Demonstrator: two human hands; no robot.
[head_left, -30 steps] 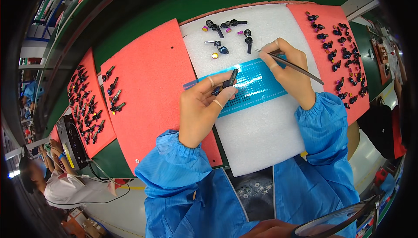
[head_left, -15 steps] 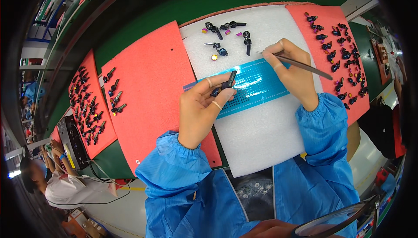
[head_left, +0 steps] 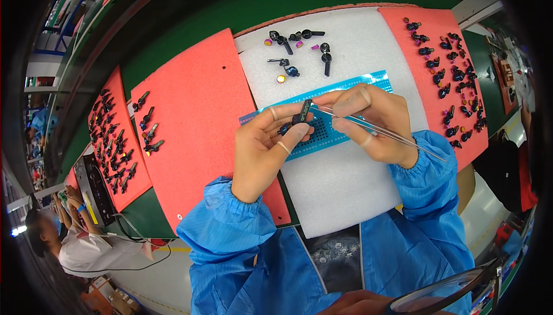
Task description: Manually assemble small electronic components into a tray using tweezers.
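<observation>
In my left hand (head_left: 256,151) a black earbud housing (head_left: 305,111) with a long stem is pinched between thumb and fingers, the stem tilted up. My right hand (head_left: 383,122) grips metal tweezers (head_left: 397,136), whose tips touch or nearly touch the top of that stem. Finger cots cover some fingertips and there are pale bands on the fingers. Beneath both hands lies a shiny blue perforated sheet (head_left: 377,81) on a white foam mat (head_left: 345,188). Beyond it sit several black earbud parts (head_left: 326,58) with small purple-and-gold discs (head_left: 280,78).
To the left, a red foam sheet (head_left: 196,130) carries a short row of earbud parts (head_left: 151,131); another farther left (head_left: 138,174) holds many more. A red foam sheet (head_left: 423,93) with rows of parts lies right. A black box (head_left: 97,188) and a co-worker (head_left: 86,251) are at far left.
My right hand has come left and down, bringing the tweezers from above the blue sheet to the earbud housing. My left hand has stayed nearly in place, still holding the housing.
</observation>
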